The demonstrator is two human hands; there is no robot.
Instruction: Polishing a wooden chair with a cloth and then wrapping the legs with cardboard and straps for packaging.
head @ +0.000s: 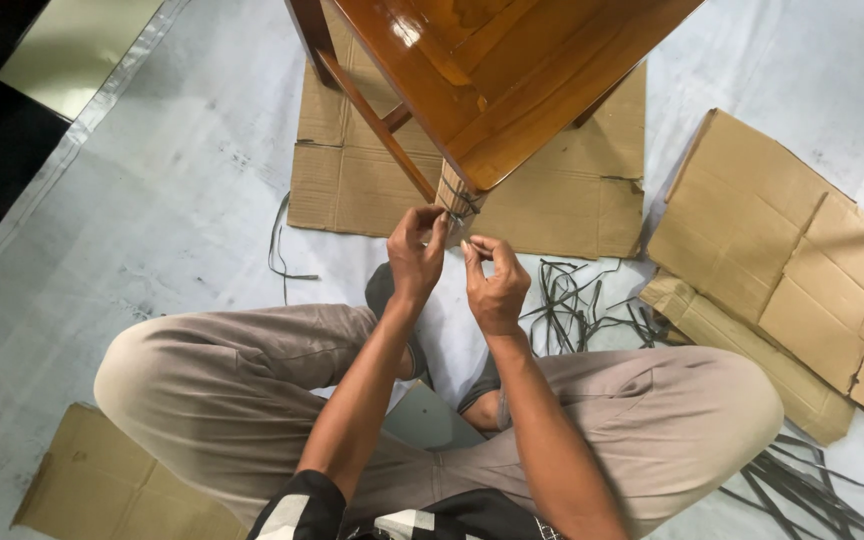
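Now, down on the pale grey plastic floor sheet (152, 200), a person sits cross-legged in beige trousers, both hands raised to the cardboard-wrapped leg (455, 196) of a glossy brown wooden chair (492, 70). The left hand (416, 255) has its fingertips pinched together right against the wrapped leg, closed on the thin dark strap (462, 207) that crosses the cardboard there. The right hand (495, 283) sits just beside it, a little lower, thumb and forefinger pressed together on what looks like the strap's free end; the strap itself is too thin to make out between those fingers. The two hands are near each other but not touching.

The chair stands on a flattened brown cardboard sheet (572, 200). To the right lies a folded stack of brown cardboard pieces (792, 270), and between that stack and the right knee sprawls a loose tangle of dark strap offcuts (577, 305). More dark strips (802, 490) trail off at the lower right. A single dark strip (279, 245) lies left of the cardboard sheet, and another brown cardboard piece (102, 490) pokes out under the left knee.
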